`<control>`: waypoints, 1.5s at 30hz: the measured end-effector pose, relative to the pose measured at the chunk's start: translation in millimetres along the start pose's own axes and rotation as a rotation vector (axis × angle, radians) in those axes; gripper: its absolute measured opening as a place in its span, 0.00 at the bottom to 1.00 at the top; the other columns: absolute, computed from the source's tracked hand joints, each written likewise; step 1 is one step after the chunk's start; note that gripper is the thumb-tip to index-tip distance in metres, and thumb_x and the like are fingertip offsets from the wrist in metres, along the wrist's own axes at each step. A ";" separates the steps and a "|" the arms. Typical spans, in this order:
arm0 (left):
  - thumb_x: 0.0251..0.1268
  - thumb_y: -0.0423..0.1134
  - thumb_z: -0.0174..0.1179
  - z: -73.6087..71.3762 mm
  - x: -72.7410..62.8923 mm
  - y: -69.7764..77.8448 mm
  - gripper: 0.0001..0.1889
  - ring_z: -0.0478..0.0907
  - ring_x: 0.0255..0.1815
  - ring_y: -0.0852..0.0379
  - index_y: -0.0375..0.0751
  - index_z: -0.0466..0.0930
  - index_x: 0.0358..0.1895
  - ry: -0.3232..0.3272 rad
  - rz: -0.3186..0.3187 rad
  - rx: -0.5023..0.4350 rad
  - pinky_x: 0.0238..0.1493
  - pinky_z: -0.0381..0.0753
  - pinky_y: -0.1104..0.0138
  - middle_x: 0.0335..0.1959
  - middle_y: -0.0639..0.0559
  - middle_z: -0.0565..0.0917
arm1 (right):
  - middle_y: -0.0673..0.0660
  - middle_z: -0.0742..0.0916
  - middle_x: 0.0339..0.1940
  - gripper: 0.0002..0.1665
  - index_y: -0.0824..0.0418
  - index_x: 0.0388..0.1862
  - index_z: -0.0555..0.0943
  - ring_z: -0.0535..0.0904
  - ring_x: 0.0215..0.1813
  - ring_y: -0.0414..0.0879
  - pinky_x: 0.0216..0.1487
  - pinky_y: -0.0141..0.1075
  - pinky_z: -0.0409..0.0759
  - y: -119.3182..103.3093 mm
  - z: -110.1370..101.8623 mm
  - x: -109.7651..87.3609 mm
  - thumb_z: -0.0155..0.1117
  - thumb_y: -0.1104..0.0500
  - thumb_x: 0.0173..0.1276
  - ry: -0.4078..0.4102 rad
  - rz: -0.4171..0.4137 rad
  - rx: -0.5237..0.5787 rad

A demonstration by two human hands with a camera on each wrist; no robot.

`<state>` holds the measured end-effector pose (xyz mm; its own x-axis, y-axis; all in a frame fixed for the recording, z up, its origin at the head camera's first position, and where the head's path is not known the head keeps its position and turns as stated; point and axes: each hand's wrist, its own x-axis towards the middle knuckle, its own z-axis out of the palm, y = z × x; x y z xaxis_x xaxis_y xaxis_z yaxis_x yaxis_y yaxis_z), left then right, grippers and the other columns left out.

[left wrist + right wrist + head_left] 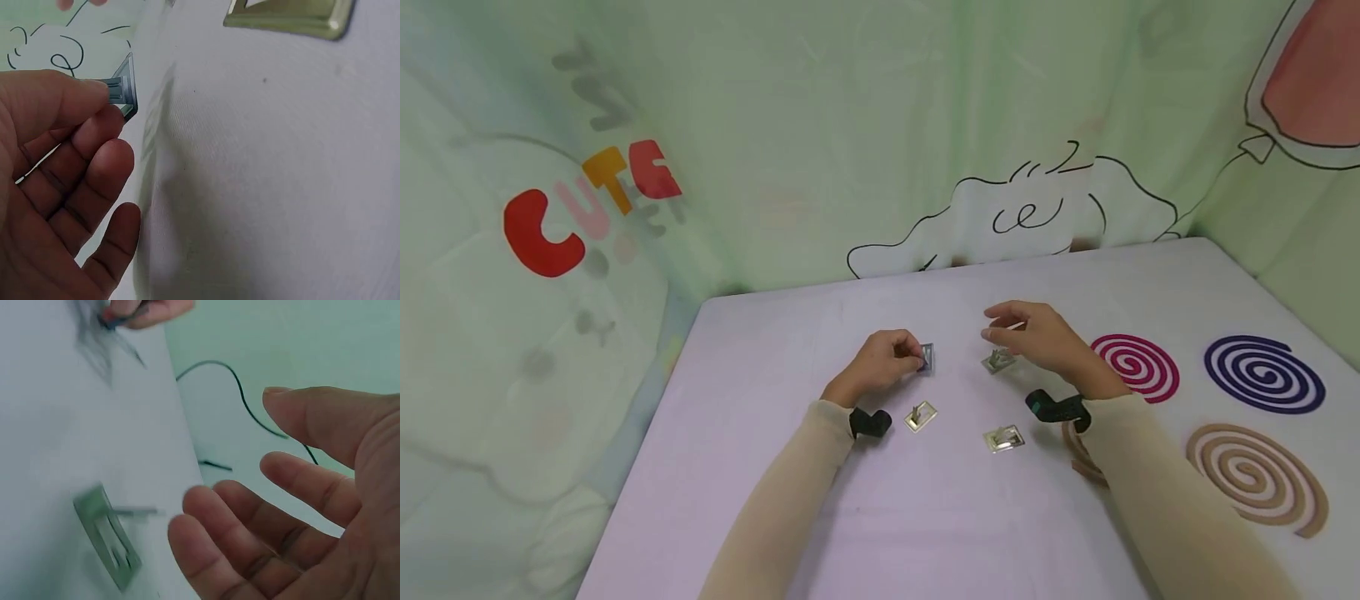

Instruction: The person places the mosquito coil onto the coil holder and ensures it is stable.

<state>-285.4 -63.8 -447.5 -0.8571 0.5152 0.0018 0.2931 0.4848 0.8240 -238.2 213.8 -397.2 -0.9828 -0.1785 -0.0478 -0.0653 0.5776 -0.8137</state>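
My left hand (882, 364) pinches a dark silver rectangular buckle (929, 358) between thumb and index finger. In the left wrist view, the thumb and fingertip hold a flat piece at the inner side of this buckle (129, 87), whose frame stands on edge. My right hand (1037, 336) hovers with bent, spread fingers and nothing between them. Just below it lies a pale metal buckle (998, 360); in the right wrist view a thin prong sticks up from this buckle (94, 503). A gold-toned buckle (927, 421) with a raised prong lies near the left wrist.
Another pale gold buckle (1004, 437) lies nearer the front. On the right are flat spirals: a pink one (1135, 367), a navy one (1262, 375) and a tan one (1247, 471). The right arm partly covers another tan spiral (1081, 458). A printed curtain (850, 150) hangs behind the white table (737, 375).
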 end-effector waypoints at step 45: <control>0.64 0.25 0.68 15.1 -8.1 -6.4 0.09 0.82 0.42 0.64 0.28 0.87 0.46 -0.005 0.112 -0.276 0.49 0.80 0.72 0.44 0.40 0.87 | 0.57 0.88 0.39 0.27 0.78 0.70 0.70 0.87 0.35 0.43 0.40 0.34 0.88 9.2 62.5 20.1 0.60 0.67 0.76 -0.246 0.175 0.600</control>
<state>-273.9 -60.4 -461.3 -0.8237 0.5583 0.0994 0.2588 0.2142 0.9419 -247.7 165.7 -441.8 -0.8973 -0.3402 -0.2813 0.2689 0.0841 -0.9595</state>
